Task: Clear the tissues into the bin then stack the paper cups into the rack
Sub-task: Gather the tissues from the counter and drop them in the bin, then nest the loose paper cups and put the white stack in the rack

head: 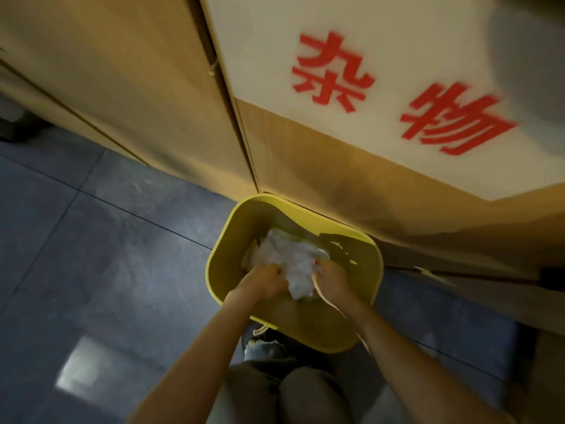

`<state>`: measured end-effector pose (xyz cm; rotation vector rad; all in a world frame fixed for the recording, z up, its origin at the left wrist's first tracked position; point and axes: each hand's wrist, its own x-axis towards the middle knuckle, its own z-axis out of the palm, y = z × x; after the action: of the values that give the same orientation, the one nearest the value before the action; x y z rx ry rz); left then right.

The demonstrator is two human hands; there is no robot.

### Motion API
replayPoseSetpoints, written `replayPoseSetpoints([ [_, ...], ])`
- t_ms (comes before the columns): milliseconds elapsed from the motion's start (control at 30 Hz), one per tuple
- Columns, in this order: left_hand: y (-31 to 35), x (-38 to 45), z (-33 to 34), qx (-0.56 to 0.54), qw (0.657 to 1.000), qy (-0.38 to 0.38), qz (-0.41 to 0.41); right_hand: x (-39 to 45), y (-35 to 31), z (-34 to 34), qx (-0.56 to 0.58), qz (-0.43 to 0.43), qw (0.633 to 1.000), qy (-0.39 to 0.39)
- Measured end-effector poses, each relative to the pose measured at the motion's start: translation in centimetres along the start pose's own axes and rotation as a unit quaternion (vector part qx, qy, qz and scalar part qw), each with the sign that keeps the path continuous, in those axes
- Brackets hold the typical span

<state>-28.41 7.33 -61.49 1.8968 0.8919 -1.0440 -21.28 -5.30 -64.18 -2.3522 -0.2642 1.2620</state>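
Observation:
A yellow bin (224, 240) stands on the floor against a wooden cabinet. Inside its mouth lies a crumpled wad of white tissues (290, 258). My left hand (263, 281) grips the wad's left side and my right hand (331, 278) grips its right side, both inside the bin's rim. The lower part of the wad is hidden between my hands. No paper cups or rack are in view.
A wooden cabinet door (305, 154) carries a white sign (367, 56) with red characters just behind the bin. Grey floor tiles (91, 240) spread to the left. My knees (275, 393) are close under the bin's near edge.

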Motion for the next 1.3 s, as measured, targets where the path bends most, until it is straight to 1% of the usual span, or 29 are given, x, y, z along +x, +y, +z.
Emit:
replayPoseSetpoints([
  [33,0.3,-1.2,-0.4,0.005,1.0,0.011,0.012,-1.0,-0.7,-0.6,-0.008,-0.018,1.0,0.017],
  [100,1.2,-4.3,-1.7,-0.01,0.999,0.025,0.037,-3.7,-2.8,-2.7,-0.011,-0.039,0.999,0.024],
  [167,2.7,-8.1,-3.6,-0.017,0.996,0.038,0.079,-6.9,-5.6,-5.4,-0.04,-0.073,0.996,0.014],
  [233,4.2,-11.8,-5.7,-0.022,0.993,0.055,0.103,-10.5,-8.5,-8.2,-0.086,-0.104,0.991,-0.001],
  [333,6.9,-17.6,-9.5,0.003,0.989,0.098,0.114,-15.6,-12.5,-12.2,-0.135,-0.138,0.981,0.0],
  [433,9.7,-23.3,-13.3,0.043,0.978,0.136,0.154,-20.8,-16.6,-16.4,-0.158,-0.169,0.973,0.014],
  [500,11.9,-27.0,-16.0,0.044,0.969,0.158,0.186,-23.9,-19.2,-19.4,-0.157,-0.185,0.97,0.023],
  [567,14.4,-30.6,-18.4,0.041,0.954,0.186,0.23,-26.9,-22.0,-22.9,-0.147,-0.187,0.97,0.05],
  [667,18.8,-34.9,-21.2,0.039,0.925,0.225,0.303,-30.7,-25.3,-28.3,-0.107,-0.187,0.969,0.121],
  [800,25.0,-39.3,-23.4,0.04,0.886,0.257,0.383,-34.7,-27.3,-34.7,-0.049,-0.193,0.953,0.226],
  [933,30.1,-41.9,-24.1,0.005,0.834,0.317,0.452,-36.7,-27.1,-39.5,0.008,-0.199,0.918,0.342],
  [1033,33.4,-41.5,-24.1,-0.009,0.812,0.329,0.482,-36.7,-25.8,-42.0,0.072,-0.164,0.889,0.421],
  [1100,35.3,-40.3,-23.6,-0.008,0.811,0.327,0.485,-35.6,-24.0,-43.1,0.12,-0.138,0.877,0.445],
  [1167,36.9,-38.5,-23.1,-0.003,0.821,0.313,0.478,-33.7,-22.1,-43.9,0.184,-0.107,0.877,0.431],
  [1233,38.1,-36.6,-22.7,0.002,0.843,0.287,0.455,-31.6,-20.5,-44.2,0.254,-0.071,0.873,0.411],
  [1300,39.0,-34.4,-22.1,0.018,0.868,0.271,0.417,-29.8,-19.4,-44.6,0.327,-0.05,0.856,0.398],
])
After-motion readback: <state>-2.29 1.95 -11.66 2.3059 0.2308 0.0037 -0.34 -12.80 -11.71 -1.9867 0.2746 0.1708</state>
